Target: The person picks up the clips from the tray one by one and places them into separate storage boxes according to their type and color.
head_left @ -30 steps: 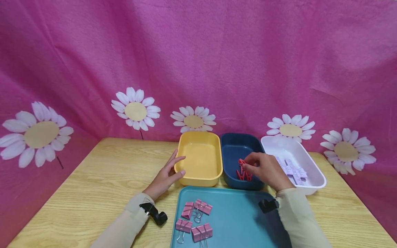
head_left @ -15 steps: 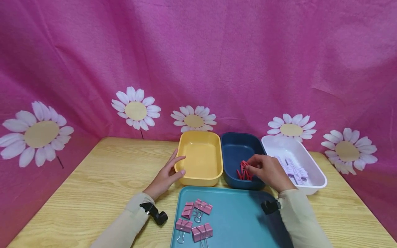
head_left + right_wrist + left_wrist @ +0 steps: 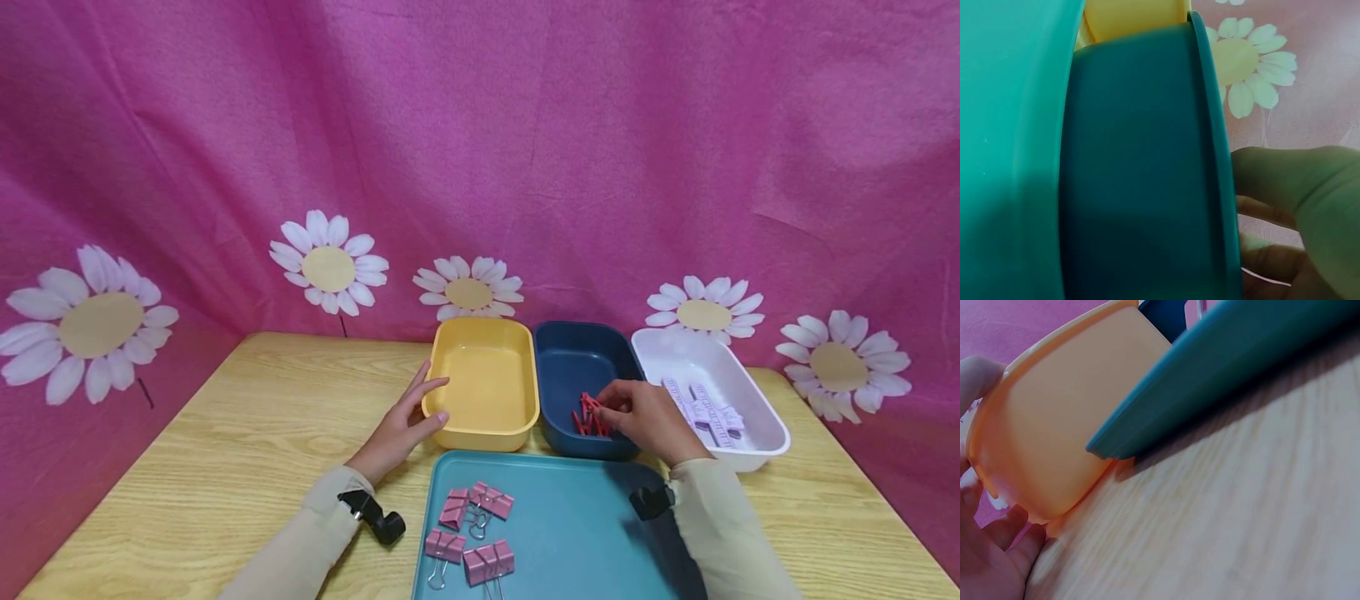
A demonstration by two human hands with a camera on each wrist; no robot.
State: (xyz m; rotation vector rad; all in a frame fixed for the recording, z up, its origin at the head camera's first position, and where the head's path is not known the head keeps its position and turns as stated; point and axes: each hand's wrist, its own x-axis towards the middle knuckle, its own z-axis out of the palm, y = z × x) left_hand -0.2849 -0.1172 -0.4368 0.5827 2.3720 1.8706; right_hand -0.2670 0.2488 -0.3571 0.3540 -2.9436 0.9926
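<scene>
In the head view my right hand [image 3: 651, 417] reaches over the near right part of a navy blue bin [image 3: 573, 343]. Thumb and forefinger pinch a red clothespin [image 3: 589, 403] just above other red clothespins at the bin's near end. The right wrist view shows the hand behind the bin's wall [image 3: 1141, 162], with fingertips and clothespins hidden. My left hand [image 3: 397, 429] rests at the left side of a yellow bin [image 3: 480, 439], fingers loosely extended, thumb and forefinger over its rim. The left wrist view shows its fingers [image 3: 1007, 531] against the bin's outside.
A teal tray [image 3: 570, 525] lies in front, with several pink binder clips [image 3: 489, 562] on its left side. At the right stands a white bin [image 3: 753, 408] holding lilac tape measures [image 3: 708, 412]. A pink flowered cloth [image 3: 480, 150] hangs behind the wooden table [image 3: 225, 450].
My right hand has lowered slightly within the navy bin, bringing the pinched clothespin closer to the others. The left hand and the yellow bin have stayed in place.
</scene>
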